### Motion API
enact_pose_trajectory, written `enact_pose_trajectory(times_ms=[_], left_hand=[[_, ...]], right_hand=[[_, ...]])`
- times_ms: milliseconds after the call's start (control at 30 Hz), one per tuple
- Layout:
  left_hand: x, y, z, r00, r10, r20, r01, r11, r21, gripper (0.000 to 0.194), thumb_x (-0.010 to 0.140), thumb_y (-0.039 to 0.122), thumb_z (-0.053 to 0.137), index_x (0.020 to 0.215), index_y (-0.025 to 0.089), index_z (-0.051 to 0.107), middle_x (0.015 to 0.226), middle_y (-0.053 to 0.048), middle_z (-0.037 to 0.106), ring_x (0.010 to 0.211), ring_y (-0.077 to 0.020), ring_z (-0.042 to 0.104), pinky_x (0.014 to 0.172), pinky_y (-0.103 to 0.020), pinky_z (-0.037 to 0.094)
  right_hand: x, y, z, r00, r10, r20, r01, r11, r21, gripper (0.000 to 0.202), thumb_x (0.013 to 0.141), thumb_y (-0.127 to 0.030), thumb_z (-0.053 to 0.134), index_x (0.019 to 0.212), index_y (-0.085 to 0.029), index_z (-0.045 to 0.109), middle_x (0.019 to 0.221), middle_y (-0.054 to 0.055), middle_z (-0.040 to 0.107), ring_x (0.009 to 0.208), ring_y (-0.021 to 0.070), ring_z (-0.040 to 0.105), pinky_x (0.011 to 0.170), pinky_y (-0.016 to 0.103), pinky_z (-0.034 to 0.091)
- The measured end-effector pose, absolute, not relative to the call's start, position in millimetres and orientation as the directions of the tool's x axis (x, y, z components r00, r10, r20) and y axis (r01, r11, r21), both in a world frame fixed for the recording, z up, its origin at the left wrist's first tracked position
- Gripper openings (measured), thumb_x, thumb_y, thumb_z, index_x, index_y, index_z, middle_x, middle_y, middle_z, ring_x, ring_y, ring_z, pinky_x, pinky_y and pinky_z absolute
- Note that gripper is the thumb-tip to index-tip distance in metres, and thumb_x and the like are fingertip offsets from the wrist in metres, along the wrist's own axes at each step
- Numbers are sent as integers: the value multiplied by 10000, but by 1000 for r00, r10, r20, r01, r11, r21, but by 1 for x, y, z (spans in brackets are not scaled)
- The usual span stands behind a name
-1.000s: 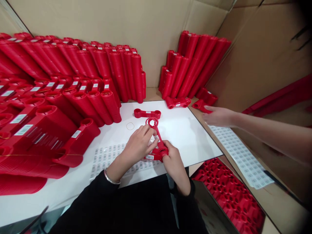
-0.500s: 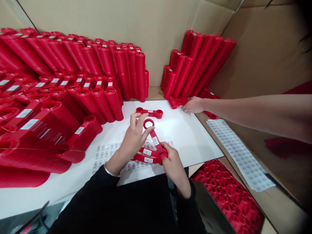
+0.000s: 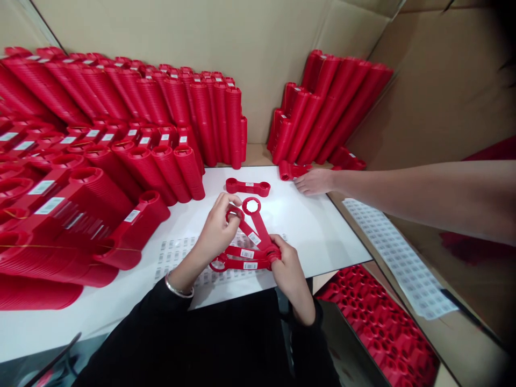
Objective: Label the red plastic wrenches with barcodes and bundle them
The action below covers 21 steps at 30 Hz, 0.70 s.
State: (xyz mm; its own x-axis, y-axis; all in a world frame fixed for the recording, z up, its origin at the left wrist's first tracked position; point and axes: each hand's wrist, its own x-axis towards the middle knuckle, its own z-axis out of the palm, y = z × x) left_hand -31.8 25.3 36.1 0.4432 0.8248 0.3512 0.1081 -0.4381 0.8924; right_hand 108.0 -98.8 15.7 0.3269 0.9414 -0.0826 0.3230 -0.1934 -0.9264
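Note:
Several red plastic double-ring pieces with white barcode labels are fanned out in front of me. My right hand is closed around their stacked ring ends. My left hand is closed on the far ring of one labelled piece, fingers curled at its rim. Beside that piece a further one points away from me, its ring free and no label showing on its bar. Below, the other labelled pieces spread to the left over a barcode label sheet. Just beyond my hands lies a separate red double-ring stack on the white table.
Tall red stacks line the left and back; more stacks lean against the cardboard at right. Another person's hand touches a red bundle. A second label sheet lies right, above a box of red pieces.
My left hand has taken hold of a labelled piece's ring and swung it left, exposing an unlabelled one behind it. The other person's hand has shifted slightly left and nearer.

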Motion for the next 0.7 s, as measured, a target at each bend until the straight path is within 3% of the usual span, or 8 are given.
enact_pose_trajectory(times_ms=[133,200,300,400,600,700], left_hand=[[-35,22,39,580,743,333,385,-611,691,148,793,88,434,736,194,521,693,-1,516,706,-177,525,685,-318,417],[-35,22,36,629,752,199,556,-614,560,183,884,190,423,867,184,605,654,-9,540,673,-202,546,653,-332,408],[-34,25,26,666,746,10,678,-611,409,298,937,266,399,1098,168,629,829,-79,649,816,-267,617,682,-357,427],[-34,30,16,703,709,-60,668,-628,398,278,906,210,421,1004,177,679,954,-97,661,924,-277,625,716,-344,439],[-35,33,13,715,690,-110,660,-615,431,233,858,212,466,952,191,679,899,-63,656,761,-215,608,655,-310,404],[-35,32,19,724,682,-102,643,-613,459,203,860,221,464,827,188,661,836,-49,641,707,-192,575,627,-294,375]], right_hand=[[112,-97,11,362,930,-72,341,-203,-918,447,664,-47,393,1013,-197,627,982,35,684,880,199,616,780,299,466],[113,-95,8,367,926,-85,366,-228,-902,432,673,-47,396,1006,-199,625,954,33,685,859,202,614,758,300,462],[114,-91,2,355,927,-120,416,-271,-868,425,682,-43,394,995,-204,633,896,28,690,815,205,609,725,300,449],[113,-88,-1,343,928,-143,438,-293,-850,430,671,-35,396,981,-210,638,901,22,696,819,201,607,729,293,442],[112,-87,0,332,927,-173,452,-318,-834,414,680,-34,394,973,-206,630,910,27,692,825,201,600,722,290,429],[113,-86,1,334,925,-182,458,-328,-826,397,689,-38,393,962,-204,628,901,30,689,822,203,596,720,292,423]])
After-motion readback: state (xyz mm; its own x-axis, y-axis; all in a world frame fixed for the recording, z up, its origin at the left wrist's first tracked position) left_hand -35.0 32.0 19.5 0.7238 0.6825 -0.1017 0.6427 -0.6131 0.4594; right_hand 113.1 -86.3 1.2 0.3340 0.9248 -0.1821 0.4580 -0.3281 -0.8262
